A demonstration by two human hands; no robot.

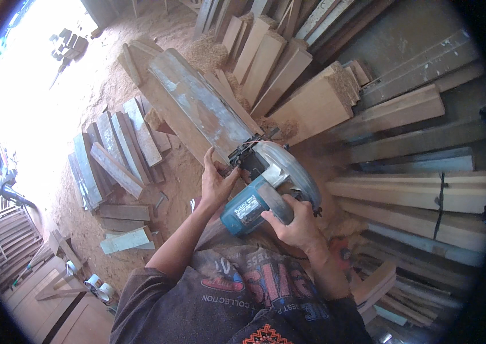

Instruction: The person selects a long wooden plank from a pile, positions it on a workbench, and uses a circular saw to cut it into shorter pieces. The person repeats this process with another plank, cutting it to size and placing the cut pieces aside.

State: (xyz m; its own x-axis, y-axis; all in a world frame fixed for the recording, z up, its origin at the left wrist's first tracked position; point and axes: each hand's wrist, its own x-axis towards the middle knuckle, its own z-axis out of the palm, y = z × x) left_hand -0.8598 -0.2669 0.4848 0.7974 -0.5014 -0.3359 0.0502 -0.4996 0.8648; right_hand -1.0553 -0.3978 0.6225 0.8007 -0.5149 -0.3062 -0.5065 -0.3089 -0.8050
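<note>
A circular saw (244,211) with a teal motor housing and a grey blade guard (290,166) sits over the near end of a weathered, white-stained board (197,106). My right hand (294,226) is wrapped round its rear handle. My left hand (218,180) is closed at the saw's dark base plate (246,156), beside the board's left edge; part of its grip is hidden. The board lies lengthwise away from me on a wider wooden plank (183,129). The blade itself is hidden by the guard and base.
Several short painted boards (114,149) lie on the sawdust-covered floor (180,178) to the left, near a hammer (161,202). Cut timber (271,60) fans out ahead. Long stacked planks (409,192) crowd the right side. White cups (99,286) stand at lower left.
</note>
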